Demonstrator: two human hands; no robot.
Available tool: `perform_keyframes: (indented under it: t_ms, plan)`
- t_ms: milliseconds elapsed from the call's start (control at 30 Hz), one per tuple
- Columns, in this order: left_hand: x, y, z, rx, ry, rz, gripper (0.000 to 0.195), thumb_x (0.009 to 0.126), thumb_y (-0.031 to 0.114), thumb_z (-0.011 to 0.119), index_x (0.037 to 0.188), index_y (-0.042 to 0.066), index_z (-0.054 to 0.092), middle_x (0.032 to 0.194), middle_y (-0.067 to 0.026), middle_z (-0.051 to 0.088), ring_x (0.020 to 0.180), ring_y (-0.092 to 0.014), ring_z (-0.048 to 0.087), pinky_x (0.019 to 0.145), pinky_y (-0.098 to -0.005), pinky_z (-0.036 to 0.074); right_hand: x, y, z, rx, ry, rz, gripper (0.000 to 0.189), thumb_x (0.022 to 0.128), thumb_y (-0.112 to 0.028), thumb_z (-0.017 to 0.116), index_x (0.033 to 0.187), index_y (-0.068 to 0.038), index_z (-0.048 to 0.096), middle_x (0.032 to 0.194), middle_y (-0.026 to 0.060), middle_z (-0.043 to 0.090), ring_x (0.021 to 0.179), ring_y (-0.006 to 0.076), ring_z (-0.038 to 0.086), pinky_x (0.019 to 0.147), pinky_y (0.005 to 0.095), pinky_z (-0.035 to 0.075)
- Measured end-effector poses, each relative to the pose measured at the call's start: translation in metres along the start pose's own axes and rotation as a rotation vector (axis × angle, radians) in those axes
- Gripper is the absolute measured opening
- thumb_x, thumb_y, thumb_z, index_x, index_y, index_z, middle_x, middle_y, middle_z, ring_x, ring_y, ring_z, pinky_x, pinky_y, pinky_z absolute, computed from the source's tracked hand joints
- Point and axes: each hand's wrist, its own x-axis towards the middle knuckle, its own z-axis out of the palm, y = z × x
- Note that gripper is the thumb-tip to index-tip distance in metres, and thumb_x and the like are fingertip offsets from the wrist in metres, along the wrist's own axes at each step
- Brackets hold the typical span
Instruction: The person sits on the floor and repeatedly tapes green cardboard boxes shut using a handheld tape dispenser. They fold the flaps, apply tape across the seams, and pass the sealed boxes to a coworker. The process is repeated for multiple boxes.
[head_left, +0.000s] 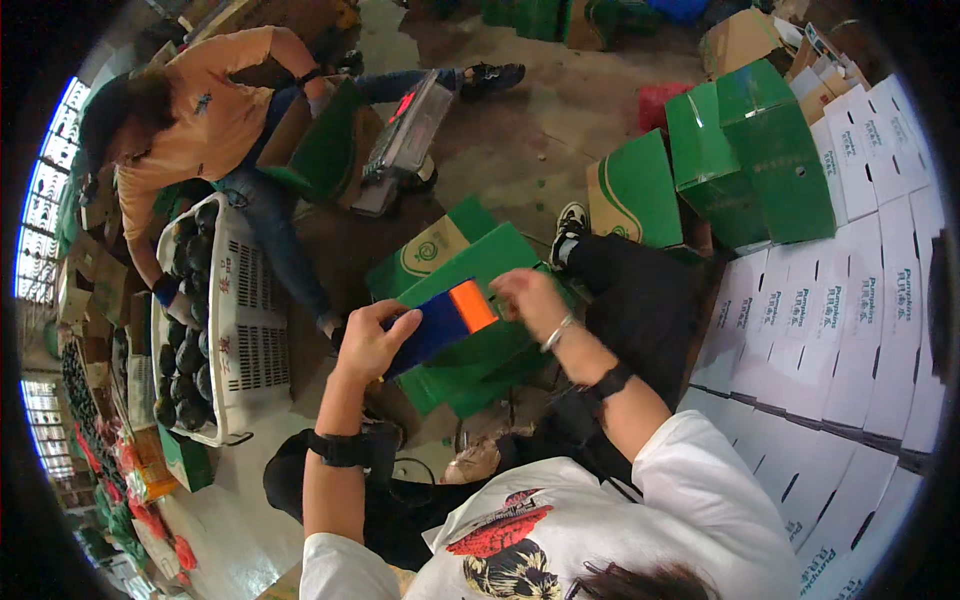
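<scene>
My left hand (367, 341) grips a flat, dark blue rectangular object (427, 328) with a bright orange end (473, 306). The thumb lies on its upper face. Just beyond the orange end is my right hand (532, 300), blurred, with bent fingers. A small dark thing shows near its fingertips, but I cannot tell whether it is held. Below both hands lie green cardboard pieces or cartons (491, 259), overlapping one another. One has a tan panel (427, 247) with a curved line and a round emblem.
On the left, a co-worker (206, 112) reaches into a white plastic crate (255, 322) of dark produce (184, 367). A scale with a red display (405, 109) stands nearby. Green cartons (772, 150) and stacked white printed boxes (810, 315) fill the right side.
</scene>
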Motion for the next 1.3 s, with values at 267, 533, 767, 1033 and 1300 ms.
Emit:
perform_keyframes:
  t_ms: [267, 533, 767, 1033, 1300]
  plan:
    - [-0.003, -0.004, -0.002, -0.034, -0.019, 0.068, 0.032, 0.077, 0.027, 0.059, 0.085, -0.004, 0.062, 0.071, -0.0142, 0.062, 0.065, -0.019, 0.058, 0.063, -0.0303, 0.045, -0.021, 0.002, 0.002, 0.184, -0.408, -0.169, 0.03, 0.089, -0.021, 0.047, 0.112, -0.003, 0.054, 0.101, 0.0059, 0.059, 0.093, 0.0169, 0.056, 0.073, 0.0304, 0.049]
    - [-0.006, -0.01, -0.005, -0.064, 0.004, 0.042, 0.032, 0.076, 0.028, 0.06, 0.083, -0.004, 0.062, 0.071, -0.0127, 0.062, 0.066, -0.018, 0.058, 0.063, -0.03, 0.045, -0.018, 0.018, 0.039, 1.006, -0.46, 0.156, 0.026, 0.088, -0.025, 0.052, 0.103, -0.005, 0.058, 0.093, 0.0, 0.06, 0.082, 0.0109, 0.057, 0.071, 0.0263, 0.048]
    - [-0.006, -0.018, -0.003, -0.087, 0.001, 0.074, 0.032, 0.076, 0.027, 0.059, 0.082, -0.004, 0.061, 0.067, -0.0111, 0.061, 0.063, -0.017, 0.056, 0.061, -0.0298, 0.044, -0.013, 0.019, 0.043, 0.898, -0.505, 0.204, 0.028, 0.086, -0.026, 0.056, 0.104, -0.005, 0.055, 0.089, 0.0021, 0.06, 0.076, 0.0121, 0.058, 0.063, 0.0274, 0.05]
    - [0.001, -0.006, -0.003, -0.062, -0.086, 0.054, 0.034, 0.076, 0.028, 0.06, 0.085, -0.004, 0.062, 0.068, -0.0112, 0.061, 0.065, -0.017, 0.057, 0.063, -0.0306, 0.045, -0.001, 0.035, 0.037, 0.438, -0.261, -0.02, 0.022, 0.082, -0.022, 0.062, 0.087, 0.0, 0.061, 0.074, 0.001, 0.058, 0.064, 0.0083, 0.054, 0.056, 0.0233, 0.044]
    - [0.014, -0.007, -0.025, -0.089, -0.156, -0.073, 0.033, 0.077, 0.027, 0.06, 0.079, -0.006, 0.062, 0.066, -0.0065, 0.06, 0.064, -0.012, 0.054, 0.06, -0.0277, 0.044, -0.007, -0.018, -0.069, 0.389, 0.019, -0.129, 0.019, 0.085, -0.022, 0.054, 0.083, -0.003, 0.06, 0.068, 0.0016, 0.055, 0.06, 0.0104, 0.053, 0.055, 0.023, 0.043]
